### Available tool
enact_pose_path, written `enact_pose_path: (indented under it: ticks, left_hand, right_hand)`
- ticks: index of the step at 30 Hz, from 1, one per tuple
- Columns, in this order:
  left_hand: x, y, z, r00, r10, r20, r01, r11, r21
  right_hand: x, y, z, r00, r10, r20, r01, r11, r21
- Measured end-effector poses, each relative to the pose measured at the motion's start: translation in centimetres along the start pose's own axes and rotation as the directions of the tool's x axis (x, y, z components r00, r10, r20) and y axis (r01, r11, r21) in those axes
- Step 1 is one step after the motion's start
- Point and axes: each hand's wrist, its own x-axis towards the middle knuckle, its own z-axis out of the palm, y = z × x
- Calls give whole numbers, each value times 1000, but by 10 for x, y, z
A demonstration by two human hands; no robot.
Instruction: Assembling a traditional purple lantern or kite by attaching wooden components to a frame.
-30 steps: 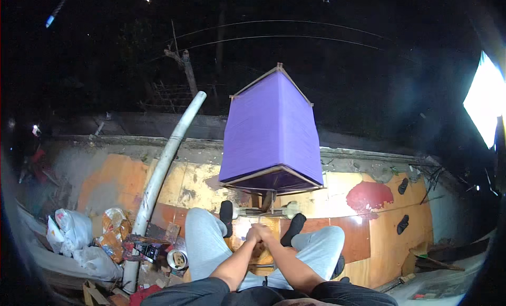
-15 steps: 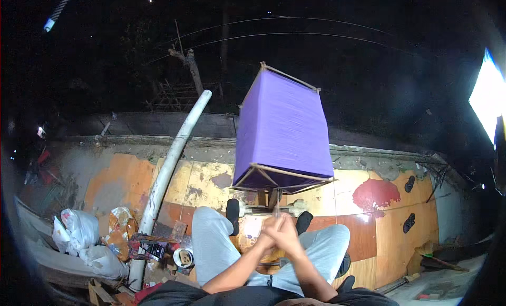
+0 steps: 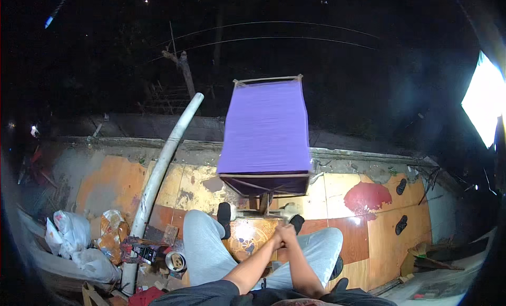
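A large boxy reel of bamboo sticks, wound with purple thread (image 3: 266, 129), stands in front of me on a short wooden post (image 3: 264, 204). One broad purple face is turned toward me, with the stick frame (image 3: 263, 175) showing along its lower edge. Just below and right of the post, my left hand (image 3: 277, 240) and my right hand (image 3: 287, 232) are closed together, one against the other. Whatever lies between their fingers is hidden. Under the post, between my feet, is a patterned wooden board (image 3: 250, 236).
A long white pole (image 3: 166, 158) slants across the floor at left. Beside it are white plastic bags (image 3: 74, 232), an orange-white bag (image 3: 112, 235) and a round tin (image 3: 175, 261). Black sandals (image 3: 401, 225) lie at right, near a bright lamp (image 3: 485, 100).
The purple reel has turned from a corner view to a nearly flat face. My clasped hands have shifted slightly right and down relative to the post.
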Motion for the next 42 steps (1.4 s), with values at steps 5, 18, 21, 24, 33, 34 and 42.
enact_pose_path:
  ticks: [5, 18, 21, 24, 33, 34, 42]
  left_hand:
    - [-16, 22, -82, 957, 141, -252, -93, 977, 193]
    - [-181, 116, -62, 888, 440, -134, -393, 878, 273]
    - [-189, 112, 4, 953, 302, 8, -301, 950, 84]
    - [-162, 91, 61, 959, 280, 50, -281, 960, -1]
    - [-19, 16, 61, 989, 45, 138, -36, 997, -66]
    - [-10, 14, 47, 994, 44, 100, -39, 998, -48]
    - [-11, 15, -113, 928, 227, -295, -148, 952, 268]
  right_hand:
    - [-35, -29, 64, 912, -88, 402, -50, 946, 321]
    - [-168, -145, -30, 767, -509, 391, 264, 805, 531]
    - [-149, -130, -96, 758, -569, 320, 346, 766, 541]
    - [-116, -115, -129, 845, -514, 149, 392, 784, 482]
    - [-14, -11, -74, 969, -43, -244, 75, 989, 125]
    - [-3, -6, -58, 1000, -8, 3, 7, 979, 205]
    - [-42, -33, 65, 825, 7, 565, -268, 885, 380]
